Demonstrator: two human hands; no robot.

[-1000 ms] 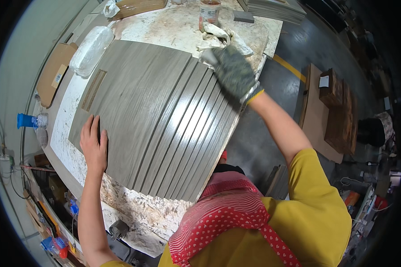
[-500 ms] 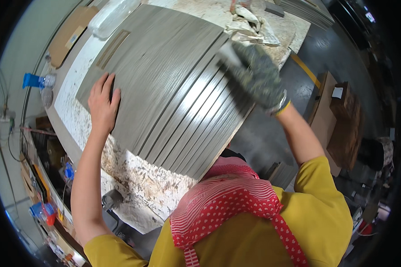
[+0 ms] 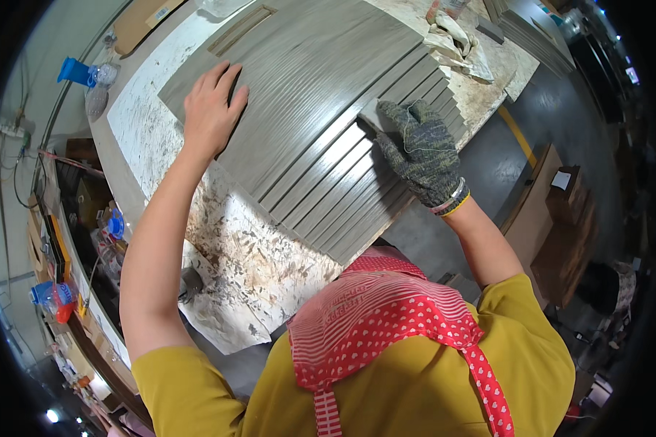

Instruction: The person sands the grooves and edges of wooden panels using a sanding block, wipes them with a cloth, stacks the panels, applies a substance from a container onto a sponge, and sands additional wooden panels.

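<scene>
Grey wood-grain panels [image 3: 299,80] lie overlapped in a stepped stack, with several narrow edges showing toward me. My bare left hand [image 3: 213,109] rests flat on the top panel near its left edge, fingers stretched out. A dark knitted work glove [image 3: 436,171] covers my right hand [image 3: 423,149], which is over the stepped edges at the right of the stack. Its fingers are closed on a small flat grey pad [image 3: 374,118], pressed to the panels or just above them. The glove partly hides the pad, so its exact kind does not show.
The stack lies on a worktable [image 3: 233,255] with a stained white covering. A crumpled cloth [image 3: 459,47] lies at the far right, near more stacked boards [image 3: 532,33]. Blue-topped clear bottles [image 3: 76,71] stand beyond the left edge. Cardboard and a brown box [image 3: 563,191] stand at the right.
My gloved right hand has moved nearer along the stepped edges with the pad. My left hand still lies on the top panel. The whole view has shifted, setting the stack higher and farther right.
</scene>
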